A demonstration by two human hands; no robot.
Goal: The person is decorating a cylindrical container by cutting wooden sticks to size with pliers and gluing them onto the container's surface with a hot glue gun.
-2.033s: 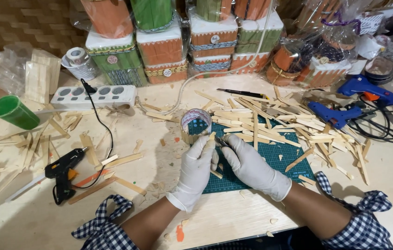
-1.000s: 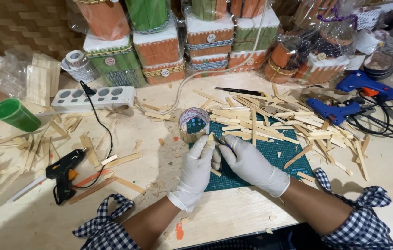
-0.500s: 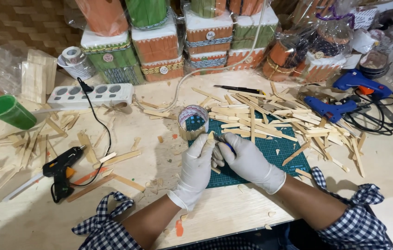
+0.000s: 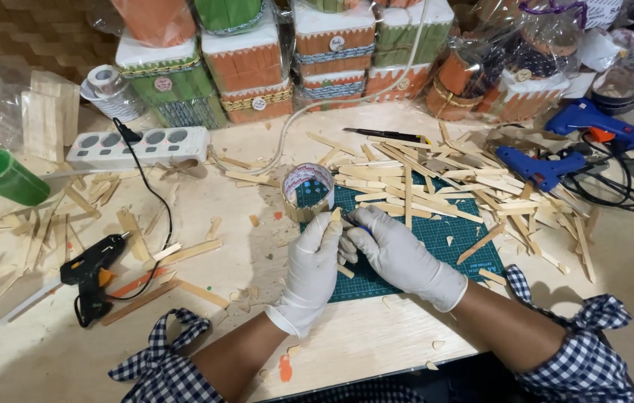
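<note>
Nearest the camera: checked black-and-white sleeves, bare forearms, both hands in white gloves meeting over the near edge of a dark green gridded cutting mat (image 4: 451, 237).

Left hand (image 4: 311, 263) curled, thumb and fingers pinching a short pale wooden stick (image 4: 334, 217) held roughly upright, long axis running away from the body, tip just clear of the glove. Right hand (image 4: 399, 254) closed round a slim dark-handled tool (image 4: 356, 220), likely a small knife, blade end too hidden to confirm; fingers folded, not spread. Fingertips of both hands touching or nearly so at the stick, the tool coming in from the right across the stick's lower part. Stick thus in the left hand, just left of the right hand's tool, equally near to both.

Just beyond the hands, on the far-left corner of the mat: a small round holder clad in upright wooden sticks (image 4: 307, 192), open top. Straight ahead of the left hand, near but apart.

Left on the pale wooden tabletop (image 4: 377, 336): a black glue gun (image 4: 91, 270) with its cable, scattered stick offcuts, a green plastic cup (image 4: 2, 176) lying tilted.

Right and beyond the mat: a heap of long flat wooden sticks (image 4: 436, 186), two blue glue guns (image 4: 556, 149) with black cords.

Farther back: a white power strip (image 4: 138, 146), then a row of orange and green stick-covered boxes (image 4: 257, 67) in clear wrap.
</note>
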